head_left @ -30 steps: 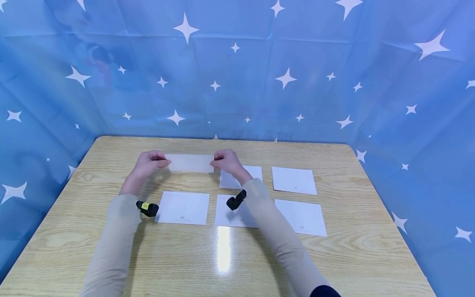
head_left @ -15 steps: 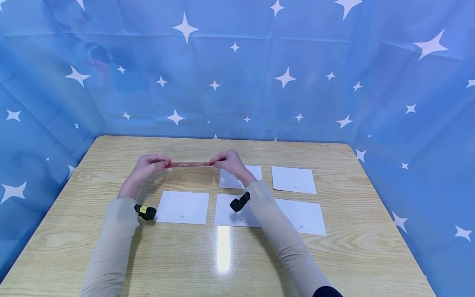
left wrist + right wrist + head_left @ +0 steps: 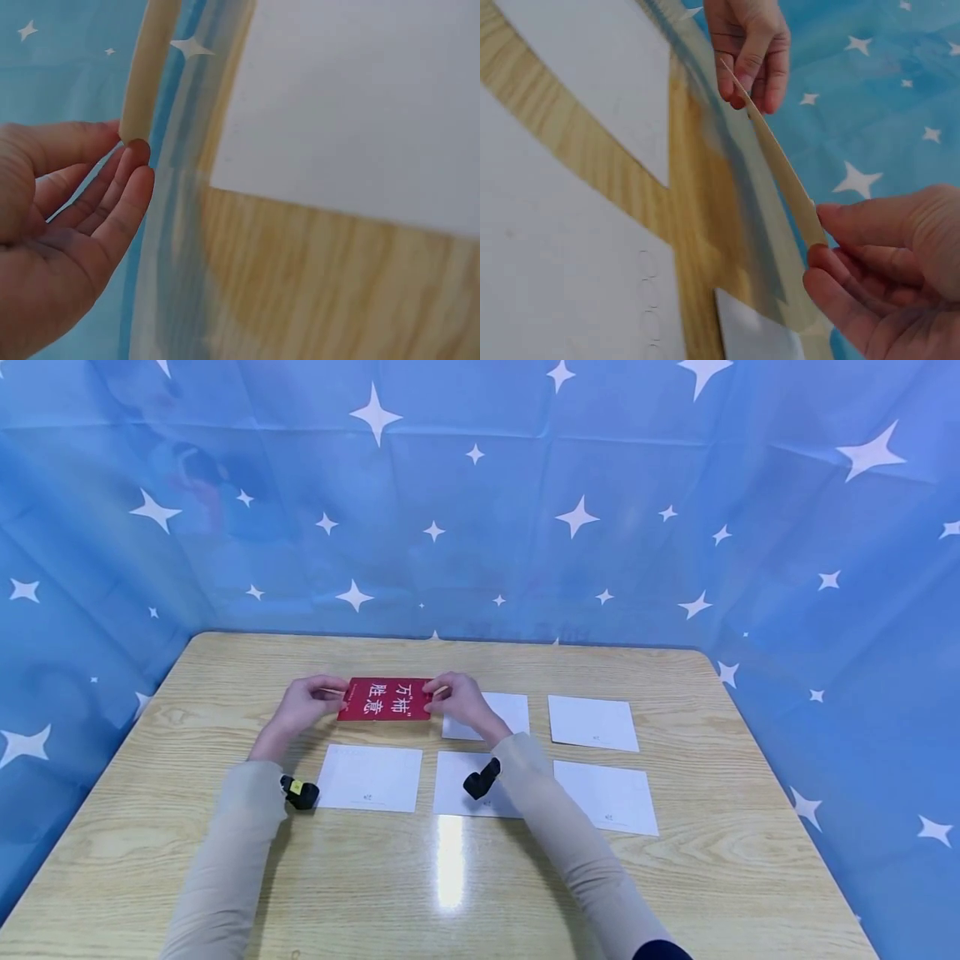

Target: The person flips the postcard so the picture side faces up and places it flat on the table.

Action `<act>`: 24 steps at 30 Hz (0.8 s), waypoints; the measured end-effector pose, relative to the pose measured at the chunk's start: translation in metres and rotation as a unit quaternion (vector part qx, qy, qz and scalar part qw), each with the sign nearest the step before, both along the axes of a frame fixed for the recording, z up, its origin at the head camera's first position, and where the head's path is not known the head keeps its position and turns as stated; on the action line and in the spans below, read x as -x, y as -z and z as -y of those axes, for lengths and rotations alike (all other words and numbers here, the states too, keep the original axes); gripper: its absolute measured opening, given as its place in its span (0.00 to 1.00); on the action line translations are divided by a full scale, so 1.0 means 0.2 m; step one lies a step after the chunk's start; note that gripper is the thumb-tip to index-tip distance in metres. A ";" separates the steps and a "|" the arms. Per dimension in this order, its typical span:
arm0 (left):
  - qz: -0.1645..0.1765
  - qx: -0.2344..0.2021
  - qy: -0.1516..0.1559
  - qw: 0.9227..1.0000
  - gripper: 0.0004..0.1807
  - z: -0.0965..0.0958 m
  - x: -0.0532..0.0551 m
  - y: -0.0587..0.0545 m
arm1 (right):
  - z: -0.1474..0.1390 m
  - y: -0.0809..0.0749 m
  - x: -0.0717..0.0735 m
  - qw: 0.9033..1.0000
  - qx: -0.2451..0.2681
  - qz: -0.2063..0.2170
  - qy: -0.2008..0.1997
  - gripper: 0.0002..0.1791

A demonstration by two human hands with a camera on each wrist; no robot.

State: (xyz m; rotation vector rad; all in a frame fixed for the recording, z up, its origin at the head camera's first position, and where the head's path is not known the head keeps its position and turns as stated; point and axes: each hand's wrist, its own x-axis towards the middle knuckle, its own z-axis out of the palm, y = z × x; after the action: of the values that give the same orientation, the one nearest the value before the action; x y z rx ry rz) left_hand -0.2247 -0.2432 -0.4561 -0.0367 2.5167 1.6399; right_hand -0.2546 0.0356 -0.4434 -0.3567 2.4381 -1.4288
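Observation:
A red postcard (image 3: pixel 387 699) with white Chinese characters, turned sideways, is held up over the far left part of the table. My left hand (image 3: pixel 309 697) pinches its left edge between thumb and fingers. At the opposite edge, my right hand (image 3: pixel 456 697) pinches it the same way. In the left wrist view the postcard (image 3: pixel 148 75) appears nearly edge-on, its pale back showing above the thumb. The right wrist view shows the postcard (image 3: pixel 784 172) slightly bowed between both hands. Just right of it, a white-faced card (image 3: pixel 510 710) lies partly under my right hand and forearm.
Several more white-faced cards lie in rows on the wooden table (image 3: pixel 360 885): one front left (image 3: pixel 367 777), one front middle (image 3: pixel 453 789) partly behind my right forearm, one back right (image 3: pixel 594 722), one front right (image 3: pixel 615 797). A blue starry curtain (image 3: pixel 480 527) hangs behind.
The postcard has been flipped in my hands: its white side showed first, then it stood nearly edge-on, and now the red side faces up. Both hands stay at about the same place.

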 end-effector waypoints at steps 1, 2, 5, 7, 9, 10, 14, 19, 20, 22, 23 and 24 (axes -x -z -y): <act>-0.002 0.003 0.000 1.000 0.20 0.00 0.00 0.01 | 0.00 0.01 0.00 1.000 -0.002 -0.002 0.000 0.14; -0.003 0.008 -0.001 1.000 0.20 0.00 0.01 0.01 | 0.01 0.01 0.00 1.000 -0.005 -0.005 -0.002 0.14; -0.006 0.021 -0.001 1.000 0.19 -0.01 0.01 0.03 | 0.02 0.02 -0.01 1.000 -0.014 -0.015 -0.006 0.14; -0.010 0.030 -0.002 1.000 0.19 -0.02 0.01 0.04 | 0.03 0.02 -0.02 0.999 -0.025 -0.020 -0.008 0.14; -0.015 0.043 0.000 0.999 0.18 -0.02 0.02 0.04 | 0.04 0.03 -0.03 0.999 -0.035 -0.025 -0.010 0.13; -0.016 0.049 -0.002 0.999 0.18 -0.02 0.02 0.04 | 0.04 0.03 -0.03 0.999 -0.039 -0.026 -0.011 0.13; -0.022 0.079 -0.002 0.997 0.17 -0.03 0.02 0.05 | 0.06 0.04 -0.03 0.998 -0.054 -0.033 -0.016 0.14; -0.022 0.110 0.002 0.994 0.16 -0.04 0.03 0.04 | 0.07 0.03 -0.03 0.996 -0.080 -0.035 -0.021 0.14; -0.023 0.117 0.004 0.993 0.16 -0.05 0.03 0.03 | 0.08 0.03 -0.03 0.995 -0.086 -0.035 -0.022 0.14; -0.030 0.134 0.011 0.990 0.15 -0.06 0.04 0.02 | 0.08 0.03 -0.03 0.994 -0.098 -0.037 -0.024 0.14; -0.036 0.141 0.014 0.989 0.15 -0.06 0.04 0.02 | 0.09 0.02 -0.03 0.994 -0.103 -0.037 -0.025 0.15; -0.039 0.149 0.017 0.988 0.15 -0.07 0.04 0.01 | 0.09 0.02 -0.03 0.993 -0.107 -0.036 -0.025 0.15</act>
State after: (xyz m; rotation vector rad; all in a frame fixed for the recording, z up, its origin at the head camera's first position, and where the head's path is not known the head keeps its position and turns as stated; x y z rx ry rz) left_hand -0.2319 -0.2294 -0.4585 0.0396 2.7827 1.2637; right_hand -0.2492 0.0177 -0.4476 -0.4244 2.5891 -1.1393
